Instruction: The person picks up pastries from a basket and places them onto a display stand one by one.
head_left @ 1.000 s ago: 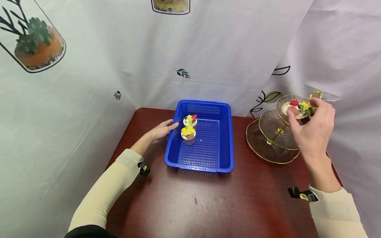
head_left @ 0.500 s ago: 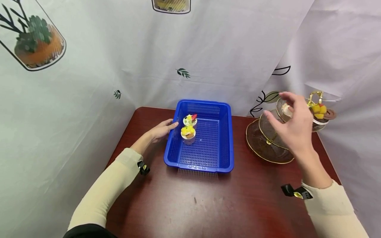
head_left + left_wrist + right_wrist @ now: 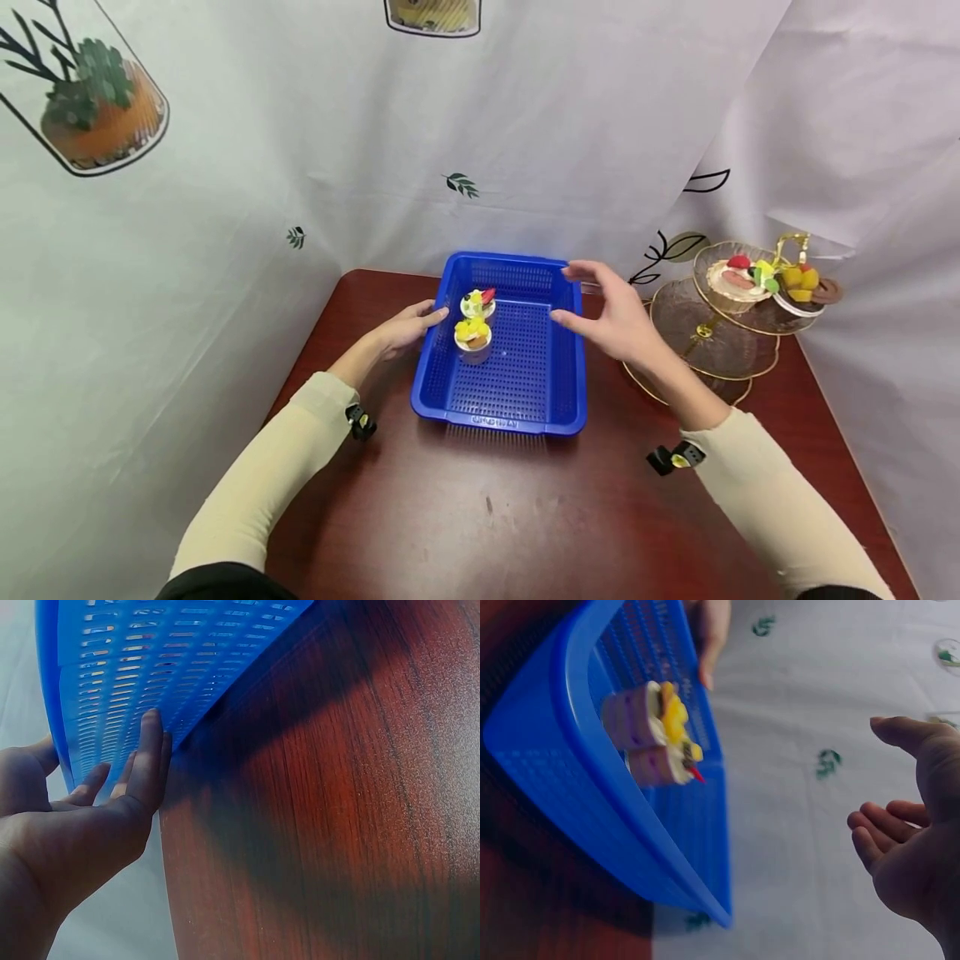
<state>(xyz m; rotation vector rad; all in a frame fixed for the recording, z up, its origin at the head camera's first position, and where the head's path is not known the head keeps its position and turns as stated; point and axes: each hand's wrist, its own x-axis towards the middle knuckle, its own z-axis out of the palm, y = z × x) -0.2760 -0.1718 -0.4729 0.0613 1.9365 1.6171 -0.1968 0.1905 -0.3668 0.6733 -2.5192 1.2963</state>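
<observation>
My left hand [image 3: 408, 329] holds the left rim of a blue perforated plastic basket [image 3: 517, 383]. In the left wrist view, its thumb is at the rim and its fingers [image 3: 148, 761] lie along the outer wall. Inside the basket's left side stand two dessert cups: a yellow-fruit-topped one [image 3: 472, 340] and, behind it, one with a red piece on top [image 3: 477, 307]. Over the basket's right rim hovers my right hand [image 3: 618, 325], thumb and fingers spread apart, holding nothing.
At the right stands a three-tier glass cake stand [image 3: 738, 350] with gold edges. Its top tier bears a cream cupcake with red fruit [image 3: 735, 287] and a chocolate cup with yellow fruit [image 3: 799, 287]. A patterned white cloth [image 3: 525, 133] hangs behind the dark red table [image 3: 465, 517].
My right hand has let go of the cream cupcake on the top tier and moved left to the basket. The left hand has stayed at the basket's rim.
</observation>
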